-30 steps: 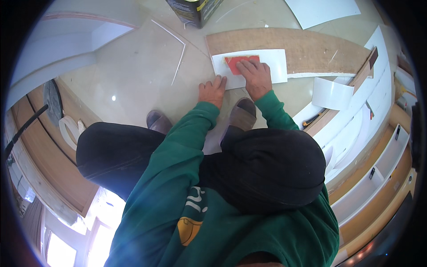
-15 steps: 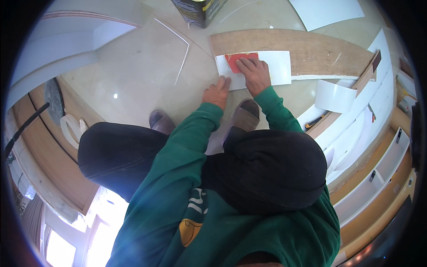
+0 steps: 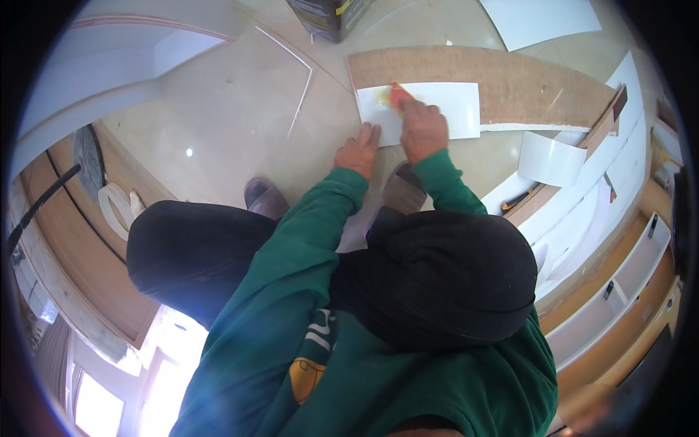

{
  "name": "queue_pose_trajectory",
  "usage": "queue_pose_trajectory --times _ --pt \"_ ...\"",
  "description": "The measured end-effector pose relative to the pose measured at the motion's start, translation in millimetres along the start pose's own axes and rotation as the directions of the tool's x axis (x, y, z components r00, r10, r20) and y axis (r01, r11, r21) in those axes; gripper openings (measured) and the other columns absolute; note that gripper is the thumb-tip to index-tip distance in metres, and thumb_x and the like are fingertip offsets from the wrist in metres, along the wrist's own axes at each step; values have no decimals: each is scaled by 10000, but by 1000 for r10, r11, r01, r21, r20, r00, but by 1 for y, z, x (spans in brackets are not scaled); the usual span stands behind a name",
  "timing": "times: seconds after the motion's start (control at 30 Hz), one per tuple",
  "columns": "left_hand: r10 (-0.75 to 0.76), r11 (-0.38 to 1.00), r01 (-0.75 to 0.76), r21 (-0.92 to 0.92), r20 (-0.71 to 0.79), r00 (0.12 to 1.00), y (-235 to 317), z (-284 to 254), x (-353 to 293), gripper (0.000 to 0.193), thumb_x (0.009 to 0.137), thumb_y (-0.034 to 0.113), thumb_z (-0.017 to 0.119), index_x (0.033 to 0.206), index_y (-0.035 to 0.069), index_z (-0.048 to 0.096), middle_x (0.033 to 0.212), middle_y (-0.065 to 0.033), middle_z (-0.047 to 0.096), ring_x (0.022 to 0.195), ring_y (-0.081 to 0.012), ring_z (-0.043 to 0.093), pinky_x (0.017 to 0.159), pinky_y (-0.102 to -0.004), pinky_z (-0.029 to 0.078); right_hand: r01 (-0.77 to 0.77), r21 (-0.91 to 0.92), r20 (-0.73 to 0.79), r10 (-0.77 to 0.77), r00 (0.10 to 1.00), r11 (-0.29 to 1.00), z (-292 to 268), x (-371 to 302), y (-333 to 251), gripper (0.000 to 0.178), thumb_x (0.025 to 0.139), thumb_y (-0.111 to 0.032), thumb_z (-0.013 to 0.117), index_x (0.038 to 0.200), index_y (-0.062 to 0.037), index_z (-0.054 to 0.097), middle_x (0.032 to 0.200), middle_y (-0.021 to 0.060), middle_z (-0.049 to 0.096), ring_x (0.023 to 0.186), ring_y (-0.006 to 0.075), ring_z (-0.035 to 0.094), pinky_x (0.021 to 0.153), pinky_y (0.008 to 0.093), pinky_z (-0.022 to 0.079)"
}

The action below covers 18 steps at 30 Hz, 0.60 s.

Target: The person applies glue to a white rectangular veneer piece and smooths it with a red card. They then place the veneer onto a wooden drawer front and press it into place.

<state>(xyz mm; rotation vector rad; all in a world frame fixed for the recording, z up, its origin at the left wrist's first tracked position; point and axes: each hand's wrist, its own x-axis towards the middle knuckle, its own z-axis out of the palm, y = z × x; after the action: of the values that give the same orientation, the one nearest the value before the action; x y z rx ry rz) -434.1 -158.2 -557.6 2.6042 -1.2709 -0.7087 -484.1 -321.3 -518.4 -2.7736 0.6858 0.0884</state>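
A small white rectangular sheet [image 3: 455, 111] lies across the near left part of a curved wooden board [image 3: 502, 73] on the floor. My right hand [image 3: 425, 132] is closed around a flat red spreader [image 3: 400, 95], which is tilted on edge over the sheet's upper left part. Beside its edge, a wet yellowish smear of glue [image 3: 381, 98] shows on the white surface. My left hand [image 3: 356, 153] rests with fingers stretched out on the sheet's near left corner.
A dark square can [image 3: 328, 18] stands at the far edge. To the right lie a curled white strip [image 3: 551, 156], a wooden strip [image 3: 535, 204], a cutter knife [image 3: 515, 201] and long white panels [image 3: 582, 218]. A thin bent white strip [image 3: 309, 73] is on the floor at left.
The red spreader has turned from lying flat to standing on edge, uncovering the yellowish smear. My right hand has rotated with it and shifted slightly; my left hand stays at the sheet's corner.
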Motion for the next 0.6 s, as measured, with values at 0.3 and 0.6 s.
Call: queue_pose_trajectory --times 0.3,0.6 --pt "-16 996 13 -87 -28 999 -2 5 -3 494 846 94 501 1331 184 500 1391 -23 437 825 -284 615 688 -420 558 252 94 -113 -241 964 963 -4 1 -22 398 777 -148 591 1167 -72 606 1091 38 598 1012 255 534 843 420 416" --pt "-7 995 11 -97 42 999 -4 3 -1 515 854 87 482 1363 170 469 1394 -28 430 813 -294 618 694 -432 558 344 80 -135 -332 934 935 22 6 -11 391 803 -107 560 1191 -78 598 1192 52 594 1055 252 530 880 411 404"
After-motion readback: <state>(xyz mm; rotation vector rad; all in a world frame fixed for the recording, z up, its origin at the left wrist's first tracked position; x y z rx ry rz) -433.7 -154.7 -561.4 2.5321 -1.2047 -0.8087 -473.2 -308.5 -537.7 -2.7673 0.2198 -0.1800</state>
